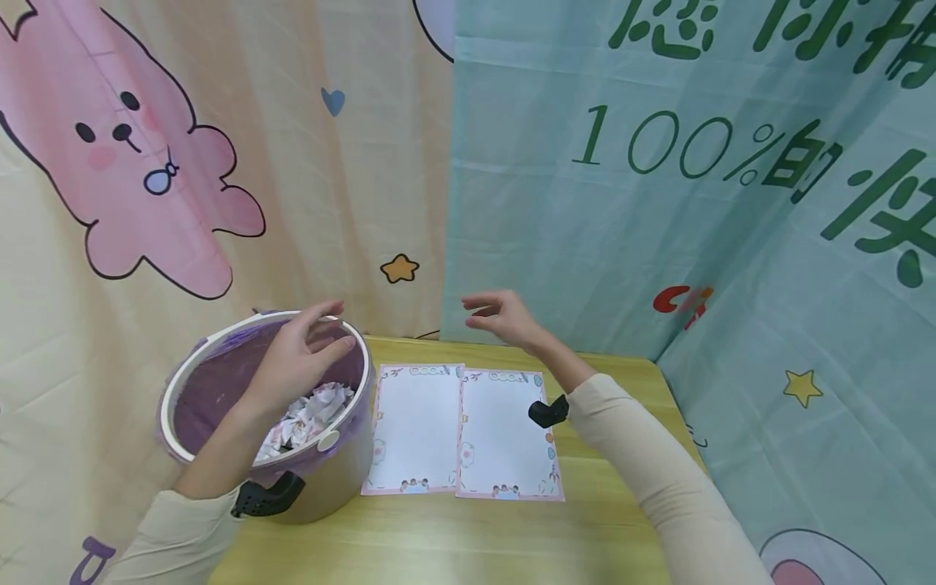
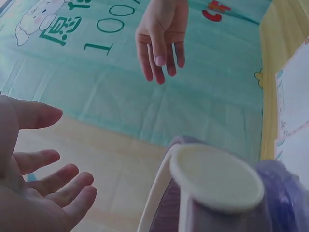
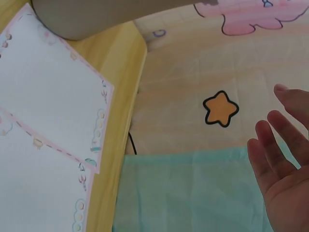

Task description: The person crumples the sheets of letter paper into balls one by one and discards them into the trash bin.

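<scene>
My left hand [image 1: 296,357] is raised over the trash bin, its fingers loosely spread and holding nothing. The bin has a white rim [image 1: 170,406] and a purple bag liner [image 1: 219,390]. Crumpled paper [image 1: 310,418] lies inside it, partly hidden by my left forearm. Above the far edge of the table hangs my right hand [image 1: 504,315], fingers relaxed, with nothing in them. Two decorated paper sheets, the left sheet [image 1: 417,431] and the right sheet [image 1: 508,435], lie flat side by side below it. In the left wrist view my left hand [image 2: 43,169] is beside the bin's white handle knob [image 2: 217,176].
The wooden table [image 1: 439,540] carries the bin at its left and the sheets in the middle. Behind it hang a cream curtain [image 1: 351,195] and a green-blue curtain [image 1: 526,227] with printed figures and lettering. A black wrist camera [image 1: 548,412] overlaps the right sheet in the head view.
</scene>
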A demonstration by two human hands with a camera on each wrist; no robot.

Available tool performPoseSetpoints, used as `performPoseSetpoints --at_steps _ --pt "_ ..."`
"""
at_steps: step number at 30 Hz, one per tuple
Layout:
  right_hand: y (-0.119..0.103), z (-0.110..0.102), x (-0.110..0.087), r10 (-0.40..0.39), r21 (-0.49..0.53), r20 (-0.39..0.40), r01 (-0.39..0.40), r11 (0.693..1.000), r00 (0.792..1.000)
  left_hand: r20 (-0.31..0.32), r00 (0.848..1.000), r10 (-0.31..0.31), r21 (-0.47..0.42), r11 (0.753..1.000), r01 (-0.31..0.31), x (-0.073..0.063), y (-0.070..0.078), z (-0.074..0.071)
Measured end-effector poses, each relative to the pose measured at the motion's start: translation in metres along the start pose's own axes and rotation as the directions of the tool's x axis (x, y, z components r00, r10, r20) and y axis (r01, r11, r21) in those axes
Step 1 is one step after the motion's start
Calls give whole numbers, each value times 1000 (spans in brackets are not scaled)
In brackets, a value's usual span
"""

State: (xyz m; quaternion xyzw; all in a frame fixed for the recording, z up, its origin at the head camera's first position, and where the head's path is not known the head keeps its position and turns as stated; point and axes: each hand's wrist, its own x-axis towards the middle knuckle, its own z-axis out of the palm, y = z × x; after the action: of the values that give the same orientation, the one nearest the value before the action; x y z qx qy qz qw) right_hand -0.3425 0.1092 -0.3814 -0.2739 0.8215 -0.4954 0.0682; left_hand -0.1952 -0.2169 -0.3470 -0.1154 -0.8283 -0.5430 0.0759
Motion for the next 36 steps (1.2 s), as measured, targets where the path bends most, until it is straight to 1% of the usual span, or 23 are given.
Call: performPoseSetpoints --at_steps 3,5,10,13,15,18,20,22,25,28,31,34,36 --pt "14 -7 -5 25 10 -34 -24 1000 999 28 1000 -11 -19 1000 11 5 2 13" --pt "23 -11 -8 37 14 -59 -36 999 998 42 999 -6 -41 999 8 10 3 23" --pt "50 -23 -19 90 20 -124 -88 996 988 70 997 33 -137 990 -23 20 5 53" --pt "70 -24 -28 154 26 -163 -152 988 974 64 996 59 -197 979 -46 22 4 74" --pt "85 -23 -35 205 38 -185 -201 979 961 61 996 61 -250 967 -44 21 2 90" --pt "107 -22 -44 265 65 -212 -257 964 941 73 996 44 -299 954 -20 20 -2 114" --pt "119 -21 -50 293 84 -226 -282 956 929 95 995 17 -319 948 14 19 -6 129" --pt "132 -21 -55 310 96 -236 -296 950 921 114 993 -11 -327 944 48 18 -13 142" --pt "149 -19 -61 333 122 -249 -311 943 910 125 990 -69 -354 929 109 17 -27 159" --pt "163 -16 -67 354 134 -257 -329 935 899 102 987 -124 -401 903 155 15 -46 176" --pt "176 -10 -74 374 116 -260 -356 927 890 59 984 -171 -441 880 179 13 -68 192" --pt "190 -6 -82 419 94 -251 -409 908 873 27 969 -244 -465 856 228 9 -88 207" --pt "200 -4 -88 470 102 -245 -459 882 848 16 951 -308 -468 838 280 5 -101 217"
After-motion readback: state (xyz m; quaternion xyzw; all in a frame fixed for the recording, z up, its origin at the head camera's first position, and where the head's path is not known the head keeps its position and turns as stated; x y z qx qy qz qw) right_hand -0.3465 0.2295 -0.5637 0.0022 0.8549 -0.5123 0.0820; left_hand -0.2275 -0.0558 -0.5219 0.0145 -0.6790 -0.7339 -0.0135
